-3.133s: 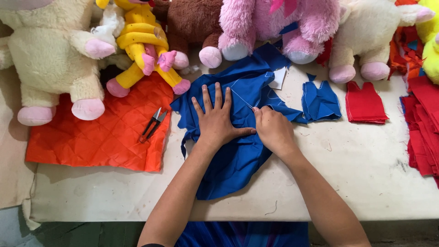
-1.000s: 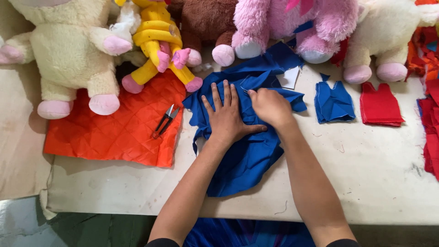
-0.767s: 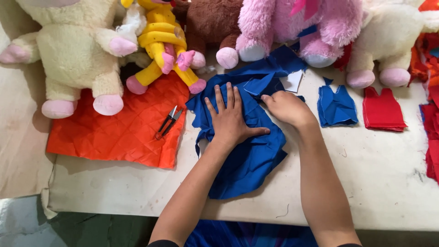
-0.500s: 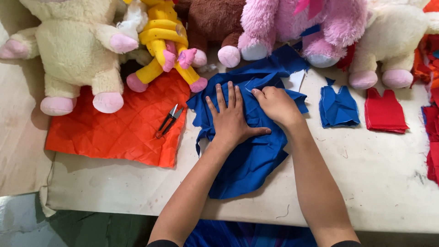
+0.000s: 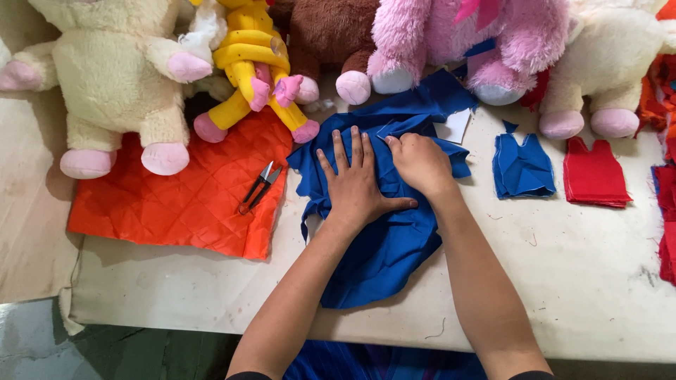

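A pale tabletop (image 5: 563,281) fills most of the view, its near edge toward the person. Along its far side sits a row of plush toys: a cream plush animal (image 5: 120,77) with pink feet at the left, a pink plush animal (image 5: 458,35) in the middle, another cream plush (image 5: 605,63) at the right, a brown plush (image 5: 331,28) between them, and a smaller yellow plush (image 5: 257,63) leaning on the cream one. An orange quilted fabric (image 5: 176,204) lies flat at the left, partly under the yellow plush's feet. The blue cloth (image 5: 387,246) lies rumpled at the middle of the tabletop, just right of the orange piece, its far corner reaching the pink plush. The left hand (image 5: 355,186) lies open and flat on the blue cloth, fingers spread. The right hand (image 5: 421,162) rests just beside it on the same cloth, fingers curled under, pinching a fold near the upper edge. To the right lie a small blue cut piece (image 5: 522,167) and a red cut piece (image 5: 595,176), side by side. Small thread snips (image 5: 259,186) rest on the orange fabric.
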